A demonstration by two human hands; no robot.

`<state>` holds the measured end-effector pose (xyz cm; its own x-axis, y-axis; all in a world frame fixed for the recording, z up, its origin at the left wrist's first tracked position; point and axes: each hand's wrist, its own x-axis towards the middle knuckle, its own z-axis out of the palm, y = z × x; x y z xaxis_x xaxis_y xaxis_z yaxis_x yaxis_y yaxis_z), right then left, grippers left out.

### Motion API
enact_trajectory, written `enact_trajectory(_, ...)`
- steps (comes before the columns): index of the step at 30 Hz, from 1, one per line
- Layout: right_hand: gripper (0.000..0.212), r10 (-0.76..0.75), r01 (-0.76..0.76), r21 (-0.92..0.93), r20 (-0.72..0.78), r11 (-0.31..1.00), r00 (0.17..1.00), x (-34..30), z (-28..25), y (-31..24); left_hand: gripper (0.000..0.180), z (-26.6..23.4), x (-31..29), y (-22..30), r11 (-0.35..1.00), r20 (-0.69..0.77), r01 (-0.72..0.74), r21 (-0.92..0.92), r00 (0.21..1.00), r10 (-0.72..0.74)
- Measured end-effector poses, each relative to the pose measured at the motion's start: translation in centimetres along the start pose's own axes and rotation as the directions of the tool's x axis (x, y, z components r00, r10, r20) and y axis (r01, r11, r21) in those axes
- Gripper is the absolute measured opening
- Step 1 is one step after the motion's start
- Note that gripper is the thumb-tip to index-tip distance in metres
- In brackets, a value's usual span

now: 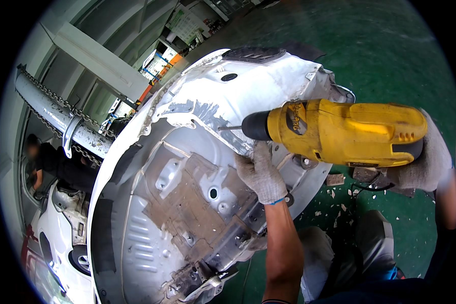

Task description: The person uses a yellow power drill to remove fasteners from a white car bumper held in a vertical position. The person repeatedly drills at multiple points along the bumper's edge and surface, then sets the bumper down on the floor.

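A yellow power drill (349, 133) with a black chuck lies level across the right half of the head view. My right hand (433, 157), in a pale work glove, is wrapped round its rear handle. From the chuck a thin bit (230, 127) points left, its tip at a scraped grey patch (202, 112) on the white car body section (268, 76). Just below the chuck, my left hand (262, 175), also gloved, is at the edge of the panel with its fingers bent. What those fingers hold, if anything, is hidden.
Paint flakes (339, 210) and brownish blocks (335, 179) litter the green floor (390, 55) by my knees. A thick post (55, 109) hung with chains stands at left. Beyond it a person (61, 164) in dark clothes bends beside a white car (61, 238).
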<state>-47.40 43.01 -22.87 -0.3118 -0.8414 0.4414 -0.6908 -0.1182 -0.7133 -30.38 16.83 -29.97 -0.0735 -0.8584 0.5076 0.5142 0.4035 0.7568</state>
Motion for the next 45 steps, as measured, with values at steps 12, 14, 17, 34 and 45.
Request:
enact_trajectory(12,0.081,0.198,-0.177,0.161,-0.126,0.971,0.972,0.4,1.3,0.1,0.045,0.1,-0.1,0.1,1.0,-0.016,0.018,0.021,1.0,-0.018)
enact_trajectory(14,0.082,0.242,-0.211,0.231,-0.114,0.95,0.964,0.5,1.3,-0.3,0.045,0.1,-0.1,0.1,0.999,-0.024,0.022,0.045,0.999,-0.021)
enact_trajectory(17,0.082,0.284,-0.252,0.315,-0.058,0.915,0.957,0.7,1.2,-1.2,0.045,0.1,-0.1,-0.1,0.999,-0.029,0.009,0.038,1.0,-0.008)
enact_trajectory(34,0.082,0.281,-0.262,0.293,-0.023,0.919,0.959,0.2,1.4,-1.5,0.044,-0.1,0.0,-0.3,0.999,-0.016,-0.007,0.039,1.0,0.008)
enact_trajectory(45,0.081,0.204,-0.193,0.35,0.005,0.917,0.979,-0.1,1.9,-0.7,0.046,0.2,-0.2,0.2,0.999,-0.023,0.012,0.045,1.0,-0.011)
